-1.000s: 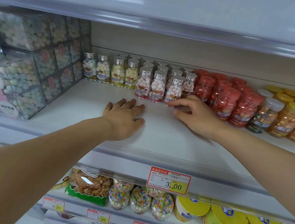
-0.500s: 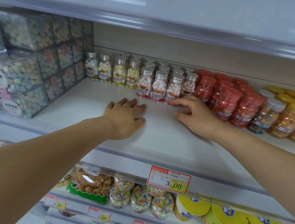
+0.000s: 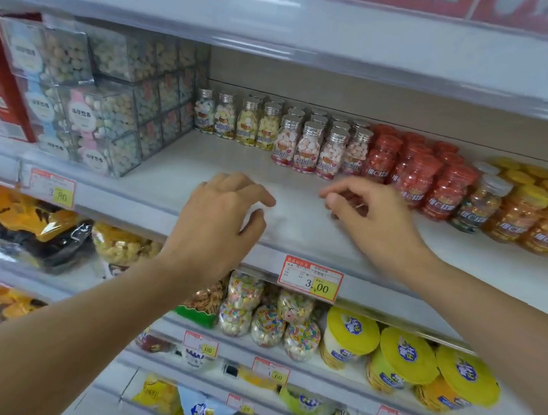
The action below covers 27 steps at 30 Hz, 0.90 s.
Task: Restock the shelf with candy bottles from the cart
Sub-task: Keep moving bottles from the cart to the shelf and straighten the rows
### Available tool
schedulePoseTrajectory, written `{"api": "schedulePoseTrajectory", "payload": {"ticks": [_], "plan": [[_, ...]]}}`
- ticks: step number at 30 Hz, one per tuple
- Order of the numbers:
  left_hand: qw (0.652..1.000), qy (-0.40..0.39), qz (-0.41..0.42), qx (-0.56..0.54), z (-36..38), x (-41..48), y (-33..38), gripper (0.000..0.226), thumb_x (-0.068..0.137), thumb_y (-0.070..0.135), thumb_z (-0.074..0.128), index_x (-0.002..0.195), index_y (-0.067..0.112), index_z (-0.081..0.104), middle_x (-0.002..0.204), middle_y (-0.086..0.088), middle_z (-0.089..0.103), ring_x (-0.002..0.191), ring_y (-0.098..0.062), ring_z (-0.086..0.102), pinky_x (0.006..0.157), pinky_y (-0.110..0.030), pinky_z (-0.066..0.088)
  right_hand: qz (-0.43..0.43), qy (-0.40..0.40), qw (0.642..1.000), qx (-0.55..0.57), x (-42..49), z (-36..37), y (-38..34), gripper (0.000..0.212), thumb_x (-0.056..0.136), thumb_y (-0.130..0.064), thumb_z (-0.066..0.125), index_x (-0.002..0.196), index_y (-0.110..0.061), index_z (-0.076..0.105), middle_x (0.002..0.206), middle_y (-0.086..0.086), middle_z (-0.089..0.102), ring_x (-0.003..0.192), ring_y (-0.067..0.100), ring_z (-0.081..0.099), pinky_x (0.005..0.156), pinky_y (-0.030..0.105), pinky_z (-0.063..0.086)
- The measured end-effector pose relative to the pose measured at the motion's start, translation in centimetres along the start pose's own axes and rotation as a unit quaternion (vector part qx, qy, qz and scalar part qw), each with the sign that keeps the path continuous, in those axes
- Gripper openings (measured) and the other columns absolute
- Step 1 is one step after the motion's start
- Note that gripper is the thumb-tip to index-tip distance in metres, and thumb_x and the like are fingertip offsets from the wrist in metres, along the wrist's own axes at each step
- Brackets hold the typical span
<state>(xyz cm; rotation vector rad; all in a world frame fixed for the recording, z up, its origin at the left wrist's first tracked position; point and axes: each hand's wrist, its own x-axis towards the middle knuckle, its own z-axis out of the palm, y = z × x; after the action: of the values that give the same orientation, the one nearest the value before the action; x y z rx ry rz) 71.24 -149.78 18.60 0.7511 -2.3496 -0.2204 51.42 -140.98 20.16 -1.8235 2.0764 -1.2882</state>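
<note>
Head view: both hands hover above the bare front of the shelf [image 3: 180, 175]. The left hand [image 3: 223, 211] has loosely curled fingers and holds nothing. The right hand [image 3: 376, 220] is also empty, thumb and forefinger close together. The silver-capped candy bottles [image 3: 307, 151] stand upright in rows at the back, just beside the red-capped jars [image 3: 418, 176]. The cart is out of view. The front area appears ready for stock. Grip each new bottle around its body, set it upright ahead of an existing row, label forward, without knocking the front bottles.
</note>
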Motion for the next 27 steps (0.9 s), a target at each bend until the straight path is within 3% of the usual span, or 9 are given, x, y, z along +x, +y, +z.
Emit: {"api": "schedulePoseTrajectory", "payload": {"ticks": [3,7,11,13,15,18,20,23,27], "plan": [[0.999,0.048,-0.008,0.019,-0.7,-4.2,0.4,0.031,0.087,0.022,0.042,0.107,0.02,0.067,0.104,-0.001,0.058,0.098,-0.024,0.051,0.083,-0.041,0.042,-0.077,-0.031,0.995,0.058,-3.6,1.3,-3.8,0.014,0.095,-0.014,0.057,0.097,-0.018,0.071,0.087,-0.007,0.069,0.078,0.02,0.064,0.072,0.039,0.051],[0.998,0.054,-0.035,0.022,0.1,-11.8,0.6,0.024,0.085,0.019,0.046,0.101,0.017,0.063,0.097,0.0,0.055,0.089,-0.023,0.047,0.076,-0.036,0.036,-0.108,-0.116,0.982,0.098,-9.8,5.1,-5.6,0.017,0.094,-0.018,0.055,0.095,-0.018,0.072,0.083,-0.007,0.068,0.071,0.018,0.061,0.066,0.037,0.047],[0.99,-0.047,-0.127,0.029,3.6,-21.2,-1.2,0.029,0.082,0.026,0.04,0.1,0.022,0.063,0.1,0.002,0.057,0.091,-0.025,0.052,0.075,-0.038,0.043,-0.049,-0.194,0.974,0.105,-16.2,10.9,-1.7,0.017,0.095,-0.02,0.055,0.097,-0.021,0.072,0.077,-0.005,0.066,0.064,0.015,0.058,0.058,0.033,0.045],[0.978,-0.1,-0.178,0.035,5.6,-26.3,-2.0,0.026,0.079,0.02,0.05,0.101,0.021,0.064,0.105,-0.001,0.06,0.097,-0.03,0.055,0.076,-0.039,0.047,0.007,-0.239,0.967,0.088,-19.5,13.6,1.1,0.015,0.096,-0.019,0.056,0.099,-0.021,0.071,0.074,-0.01,0.063,0.063,0.008,0.055,0.056,0.024,0.041],[0.947,-0.183,-0.258,0.049,7.5,-31.0,-2.1,0.031,0.086,0.018,0.057,0.117,0.023,0.06,0.122,0.0,0.057,0.115,-0.029,0.05,0.088,-0.04,0.044,0.06,-0.281,0.956,0.06,-23.0,16.1,3.7,0.015,0.096,-0.017,0.058,0.103,-0.02,0.071,0.077,-0.014,0.063,0.066,0.004,0.056,0.06,0.019,0.041],[0.889,-0.301,-0.343,0.048,10.4,-37.1,-2.3,0.051,0.097,0.031,0.047,0.145,0.025,0.034,0.151,0.003,0.032,0.138,-0.021,0.028,0.108,-0.033,0.03,0.117,-0.354,0.928,-0.008,-27.9,19.6,7.6,0.019,0.095,-0.02,0.057,0.112,-0.022,0.065,0.091,-0.011,0.064,0.07,0.001,0.056,0.068,0.023,0.047],[0.86,-0.35,-0.369,0.047,12.2,-40.2,-2.2,0.059,0.098,0.034,0.044,0.152,0.024,0.02,0.159,0.002,0.019,0.144,-0.021,0.02,0.112,-0.033,0.027,0.129,-0.41,0.901,-0.062,-30.8,21.8,9.8,0.029,0.095,-0.021,0.056,0.123,-0.025,0.058,0.113,-0.005,0.06,0.083,0.001,0.055,0.078,0.026,0.046],[0.827,-0.402,-0.392,0.036,14.4,-43.7,-2.0,0.068,0.099,0.034,0.041,0.155,0.02,0.004,0.162,0.0,0.004,0.148,-0.021,0.01,0.117,-0.033,0.02,0.116,-0.486,0.858,-0.118,-34.3,24.5,12.2,0.045,0.095,-0.015,0.055,0.138,-0.025,0.047,0.147,-0.004,0.04,0.125,0.012,0.046,0.104,0.029,0.036],[0.827,-0.397,-0.395,0.054,16.2,-45.7,-1.7,0.07,0.099,0.033,0.042,0.154,0.015,0.002,0.161,-0.002,-0.002,0.146,-0.023,0.006,0.116,-0.032,0.022,0.083,-0.506,0.839,-0.183,-36.9,27.0,13.8,0.054,0.094,-0.015,0.057,0.144,-0.027,0.04,0.152,-0.009,0.034,0.138,0.014,0.033,0.114,0.031,0.024]]}}
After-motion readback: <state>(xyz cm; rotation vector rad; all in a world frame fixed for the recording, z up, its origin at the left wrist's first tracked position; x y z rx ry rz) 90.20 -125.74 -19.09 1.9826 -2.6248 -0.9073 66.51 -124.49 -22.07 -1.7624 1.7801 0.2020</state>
